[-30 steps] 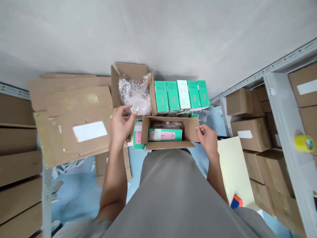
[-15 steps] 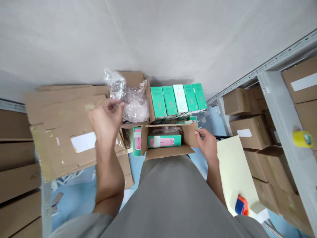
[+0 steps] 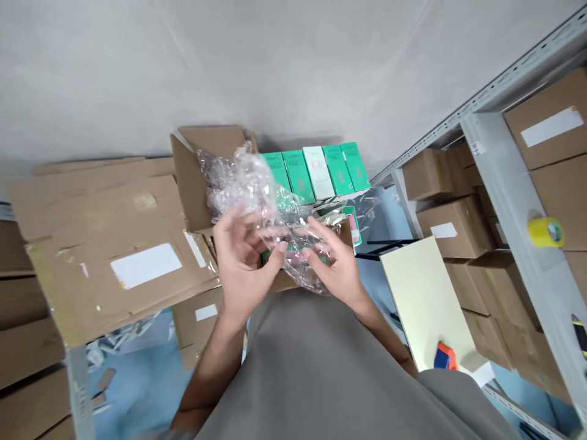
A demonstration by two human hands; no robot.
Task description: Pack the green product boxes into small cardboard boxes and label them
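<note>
A sheet of clear bubble wrap [image 3: 299, 276] is stretched between my hands, in front of my body. My left hand [image 3: 243, 263] grips its left side, thumb against fingers. The right side is pinched between thumb and fingers of my right hand [image 3: 338, 264]. Beneath lies the small open carton [image 3: 282, 283], mostly hidden by the wrap and hands; some green and pink shows through the film. Behind my left hand, a larger open carton [image 3: 191, 183] holds more crumpled bubble wrap [image 3: 217, 183]. A row of green boxes [image 3: 338, 168], one of them white [image 3: 319, 174], stands behind.
Flattened cardboard [image 3: 101, 214] with a white label lies at left. At right are a pale yellow board [image 3: 422, 293] bearing an orange-and-blue tool [image 3: 444, 356], and a metal rack [image 3: 502, 183] of cartons with a yellow tape roll [image 3: 545, 232] on its post.
My left hand pulled bubble wrap up from the larger carton and brought it right, over the small carton. My right hand let go of the carton's flap and took hold of the wrap.
</note>
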